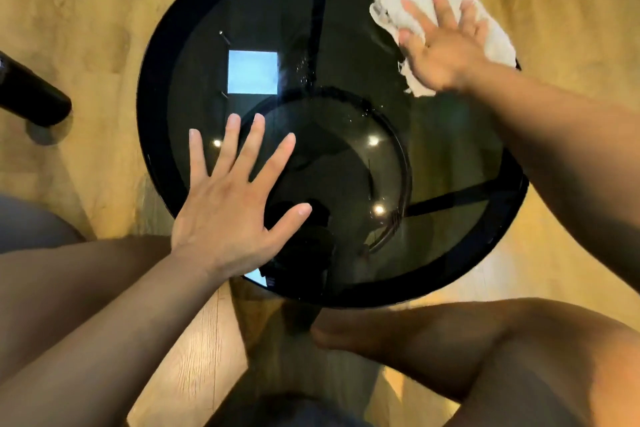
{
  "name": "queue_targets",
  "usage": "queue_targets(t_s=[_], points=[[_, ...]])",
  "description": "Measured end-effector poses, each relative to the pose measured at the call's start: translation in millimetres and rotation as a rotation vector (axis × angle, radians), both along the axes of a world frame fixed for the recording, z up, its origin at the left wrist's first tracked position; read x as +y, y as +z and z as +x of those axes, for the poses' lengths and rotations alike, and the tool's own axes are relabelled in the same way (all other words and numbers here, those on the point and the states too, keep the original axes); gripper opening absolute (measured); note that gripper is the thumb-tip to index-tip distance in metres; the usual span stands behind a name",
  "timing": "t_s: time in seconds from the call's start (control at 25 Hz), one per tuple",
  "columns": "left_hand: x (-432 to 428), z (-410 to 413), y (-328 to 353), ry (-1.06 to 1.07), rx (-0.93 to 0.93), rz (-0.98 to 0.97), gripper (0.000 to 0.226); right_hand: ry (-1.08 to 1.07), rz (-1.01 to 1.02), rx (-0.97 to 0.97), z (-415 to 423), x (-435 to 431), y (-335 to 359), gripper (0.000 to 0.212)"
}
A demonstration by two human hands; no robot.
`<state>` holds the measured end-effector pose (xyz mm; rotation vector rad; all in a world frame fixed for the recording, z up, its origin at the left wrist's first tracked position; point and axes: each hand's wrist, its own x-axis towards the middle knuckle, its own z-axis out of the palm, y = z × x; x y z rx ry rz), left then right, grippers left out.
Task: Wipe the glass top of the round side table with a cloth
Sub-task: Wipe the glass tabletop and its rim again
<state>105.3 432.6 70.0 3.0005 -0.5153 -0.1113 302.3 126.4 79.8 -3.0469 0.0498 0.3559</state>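
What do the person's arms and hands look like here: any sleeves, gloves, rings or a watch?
Both forearms are bare as far as the frame shows, with no sleeves in sight. The left hand and right hand wear no gloves, and no ring, watch or wristband shows on either. Motion blur softens the right hand's fingers, so fine detail there is unclear.

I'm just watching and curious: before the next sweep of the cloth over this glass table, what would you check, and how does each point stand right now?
1. Cloth under the right hand: ok, the palm lies flat on it with fingers spread.
2. Cloth fully on the glass top: not ok, its far end hangs over the table's rim.
3. Left hand steadying the table: ok, it rests flat on the near left part of the glass.
4. Nothing standing on the glass in the cloth's path: ok.
5. Specks near the middle: not ok, not yet wiped off.
6. Whether the cloth is damp: cannot tell.
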Motion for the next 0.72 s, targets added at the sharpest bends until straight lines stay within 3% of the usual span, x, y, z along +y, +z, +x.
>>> queue_targets(t_s=[0.16,0.28,0.48,0.64,0.72], points=[[-2,-1,5,0.018,0.008,-0.04,0.078,-0.012,0.023,0.014,56,13,3,0.056],[-4,-2,12,0.025,0.027,-0.054,0.078,0.032,0.023,0.021,36,9,11,0.055],[-5,-4,13,0.047,0.051,-0.03,0.08,0.124,0.117,0.068,-92,-24,24,0.052],[-4,-1,9,0.024,0.031,0.008,0.081,0.18,0.063,0.072,-216,-48,30,0.057],[-3,-1,7,0.02,0.031,0.0,0.081,0.188,-0.02,0.107,-235,-46,29,0.057]])
